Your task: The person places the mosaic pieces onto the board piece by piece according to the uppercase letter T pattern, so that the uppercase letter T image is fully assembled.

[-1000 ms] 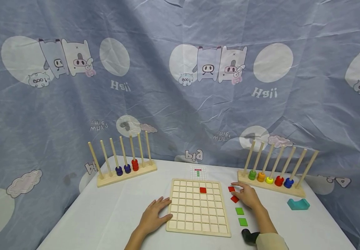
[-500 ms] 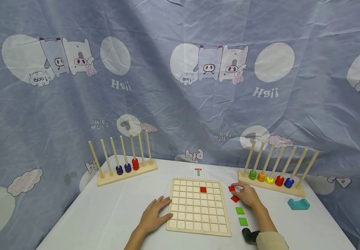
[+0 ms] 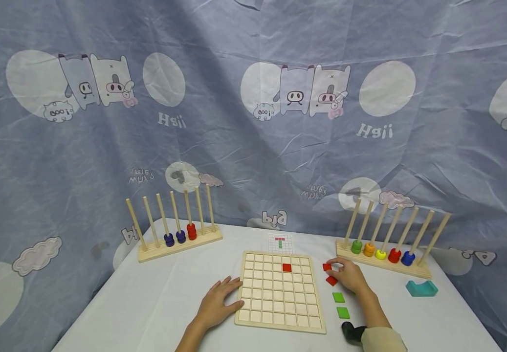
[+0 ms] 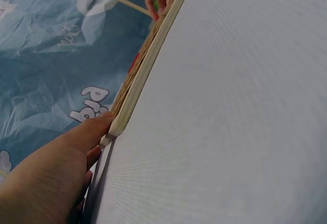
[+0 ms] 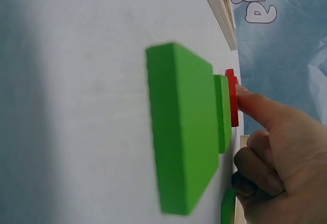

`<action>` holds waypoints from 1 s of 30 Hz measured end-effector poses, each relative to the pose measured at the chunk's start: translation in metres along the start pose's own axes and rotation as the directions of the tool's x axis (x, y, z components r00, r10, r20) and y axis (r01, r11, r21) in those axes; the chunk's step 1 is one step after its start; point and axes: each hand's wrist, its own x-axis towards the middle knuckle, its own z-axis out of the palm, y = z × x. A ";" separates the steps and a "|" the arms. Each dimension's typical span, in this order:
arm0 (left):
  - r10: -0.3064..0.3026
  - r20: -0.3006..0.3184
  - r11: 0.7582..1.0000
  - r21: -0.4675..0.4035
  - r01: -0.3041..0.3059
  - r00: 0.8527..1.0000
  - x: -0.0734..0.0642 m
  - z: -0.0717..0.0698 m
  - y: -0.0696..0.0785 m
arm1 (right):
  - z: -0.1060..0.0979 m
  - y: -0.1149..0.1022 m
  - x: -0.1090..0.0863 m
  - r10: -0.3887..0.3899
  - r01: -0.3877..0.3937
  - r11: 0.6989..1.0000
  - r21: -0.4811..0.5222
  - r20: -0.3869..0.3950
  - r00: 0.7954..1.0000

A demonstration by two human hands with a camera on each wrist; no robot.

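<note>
One red tile (image 3: 287, 268) sits in the board (image 3: 275, 294); two red tiles (image 3: 331, 281) lie beside it, one touched by the right hand (image 3: 351, 277), that grip's closure unclear, near two green tiles (image 3: 343, 313). The left hand (image 3: 216, 307), fingers extended, touches the board.

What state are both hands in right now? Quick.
Left hand: open, resting on the left edge of the wooden grid board.
Right hand: at two loose red tiles; whether it grips one cannot be told.
</note>
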 end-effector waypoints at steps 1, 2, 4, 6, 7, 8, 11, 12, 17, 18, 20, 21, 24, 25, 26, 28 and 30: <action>0.001 0.000 1.000 0.002 -0.001 1.000 0.000 0.000 0.000 | 0.000 0.000 0.000 0.002 -0.002 1.000 0.002 -0.002 1.000; 0.001 0.000 1.000 0.004 -0.001 1.000 0.000 0.000 0.000 | 0.000 0.000 0.000 0.003 -0.003 1.000 0.003 -0.003 1.000; -0.001 0.000 1.000 0.005 0.001 1.000 0.000 0.000 0.000 | 0.000 0.000 0.000 0.001 -0.001 1.000 0.006 -0.008 1.000; -0.003 0.002 1.000 0.007 0.003 1.000 0.000 0.000 0.000 | 0.000 0.000 -0.001 -0.003 0.003 1.000 0.011 -0.015 1.000; -0.004 0.001 1.000 0.007 0.004 1.000 0.000 -0.001 0.001 | 0.001 0.000 -0.001 -0.006 0.006 1.000 0.012 -0.018 1.000; -0.006 0.001 1.000 0.005 0.006 1.000 0.000 -0.001 0.001 | 0.001 0.001 -0.001 -0.010 0.010 1.000 0.011 -0.021 1.000; -0.003 0.001 1.000 0.005 0.003 1.000 -0.001 -0.001 0.002 | 0.002 0.002 -0.001 -0.013 0.013 1.000 0.010 -0.030 0.999; -0.001 0.000 1.000 0.004 0.001 1.000 -0.001 -0.002 0.002 | 0.002 0.002 -0.001 -0.011 0.012 1.000 0.006 -0.033 0.999; 0.003 0.000 1.000 -0.001 -0.003 1.000 -0.001 -0.002 0.003 | 0.002 0.003 -0.003 0.000 0.000 1.000 -0.002 -0.044 0.999; 0.002 0.001 1.000 -0.001 -0.002 1.000 -0.001 -0.002 0.003 | 0.002 0.003 -0.004 0.005 -0.005 1.000 0.000 -0.046 0.999; 0.001 0.001 1.000 -0.001 -0.001 1.000 -0.001 -0.002 0.002 | 0.002 0.002 -0.005 0.013 -0.013 1.000 0.005 -0.047 0.999; 0.001 0.001 1.000 -0.001 -0.001 1.000 -0.001 -0.001 0.002 | 0.002 0.001 -0.006 0.015 -0.014 1.000 0.006 -0.047 0.999; 0.002 -0.003 1.000 0.005 -0.002 1.000 -0.001 0.000 0.000 | 0.001 0.000 -0.008 0.021 -0.020 1.000 0.020 -0.047 0.999; 0.002 -0.004 1.000 0.004 -0.002 1.000 -0.001 0.000 0.000 | 0.001 -0.001 -0.009 0.016 -0.015 1.000 0.024 -0.046 0.999; 0.001 -0.005 1.000 0.007 -0.001 1.000 -0.001 0.000 -0.001 | 0.001 -0.001 -0.010 0.013 -0.012 1.000 0.026 -0.046 0.999; 0.003 -0.005 1.000 0.011 -0.003 1.000 -0.001 0.001 -0.002 | 0.001 -0.001 -0.012 0.004 -0.003 1.000 0.026 -0.048 0.999; 0.005 -0.003 1.000 0.011 -0.005 1.000 -0.001 0.001 -0.002 | 0.001 -0.002 -0.015 -0.002 0.003 1.000 0.020 -0.053 0.999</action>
